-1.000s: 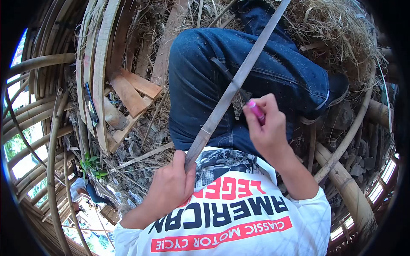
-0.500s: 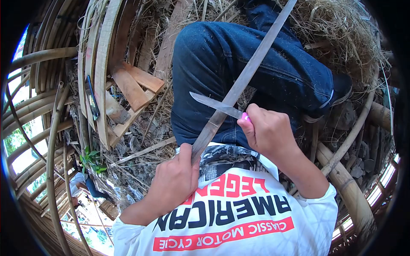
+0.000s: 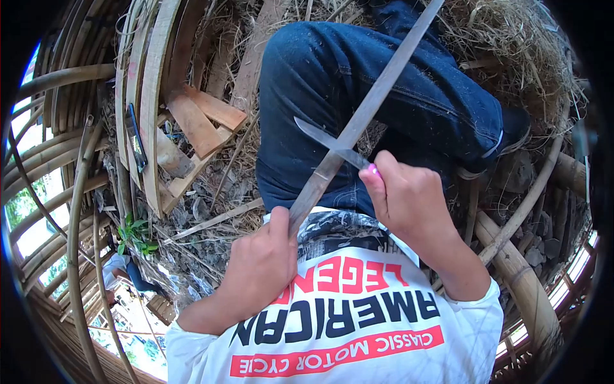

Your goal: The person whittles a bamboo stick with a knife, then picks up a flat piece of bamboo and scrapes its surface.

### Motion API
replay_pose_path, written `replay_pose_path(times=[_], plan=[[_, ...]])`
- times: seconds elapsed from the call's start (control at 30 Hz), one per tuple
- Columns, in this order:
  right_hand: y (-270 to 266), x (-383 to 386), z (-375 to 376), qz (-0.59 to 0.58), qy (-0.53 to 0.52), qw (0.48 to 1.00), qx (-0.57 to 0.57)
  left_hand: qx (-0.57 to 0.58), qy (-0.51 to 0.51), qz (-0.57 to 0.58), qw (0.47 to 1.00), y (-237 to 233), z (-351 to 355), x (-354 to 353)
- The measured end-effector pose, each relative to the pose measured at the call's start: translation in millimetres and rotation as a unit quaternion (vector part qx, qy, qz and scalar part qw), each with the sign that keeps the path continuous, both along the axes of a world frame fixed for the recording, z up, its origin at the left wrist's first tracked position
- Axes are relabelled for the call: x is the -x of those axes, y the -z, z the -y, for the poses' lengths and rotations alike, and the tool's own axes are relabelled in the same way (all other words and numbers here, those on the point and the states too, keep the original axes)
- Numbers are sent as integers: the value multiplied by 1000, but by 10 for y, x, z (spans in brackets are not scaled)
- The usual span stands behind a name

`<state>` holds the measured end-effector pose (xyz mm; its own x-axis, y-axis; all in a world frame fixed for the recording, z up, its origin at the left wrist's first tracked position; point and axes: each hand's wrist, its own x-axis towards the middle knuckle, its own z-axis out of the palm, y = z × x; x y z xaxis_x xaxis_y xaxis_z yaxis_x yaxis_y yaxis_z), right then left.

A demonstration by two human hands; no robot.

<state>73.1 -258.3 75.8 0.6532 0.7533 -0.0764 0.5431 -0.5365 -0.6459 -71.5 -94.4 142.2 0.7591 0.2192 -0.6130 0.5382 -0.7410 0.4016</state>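
My left hand (image 3: 265,253) is closed round the lower end of a long, flat bamboo strip (image 3: 374,96), which slants up and right over my jeans. In my right hand (image 3: 406,195) is a knife (image 3: 318,136) with a pink part showing at its handle. Its blade lies across the strip at about mid-length, the tip pointing up and left over my thigh. The lower end of the strip is hidden by my left hand, close to my white shirt.
Wooden boards (image 3: 150,115) and cut wood pieces (image 3: 198,125) lie at the left, with a phone (image 3: 136,141) on them. A green plant (image 3: 135,235) grows below. Dry straw (image 3: 505,51) is at the upper right, thick bamboo poles (image 3: 521,288) at the lower right.
The knife blade has turned so it slants more steeply across the strip, and its tip is slightly higher. My left hand has shifted slightly upward; both hands keep their hold.
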Motion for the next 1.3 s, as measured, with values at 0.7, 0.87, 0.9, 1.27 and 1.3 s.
replay_pose_path(times=[0.7, 0.87, 0.9, 1.27, 1.3], plan=[[57, 29, -50, 18, -10, 1000, 21, 20, -6, -13, 1000, 71, -6, 44], [111, 24, -69, 31, -12, 999, 22, 28, -22, -11, 999, 65, 3, 6], [139, 1, -11, 31, -13, 999, 24, 29, -23, -10, 999, 66, -11, 29], [244, -128, -32, 62, 17, 998, 3, -5, -8, -26, 1000, 72, -19, 62], [256, -128, -17, 72, 13, 997, 4, -3, 1, -26, 1000, 69, -21, 68]])
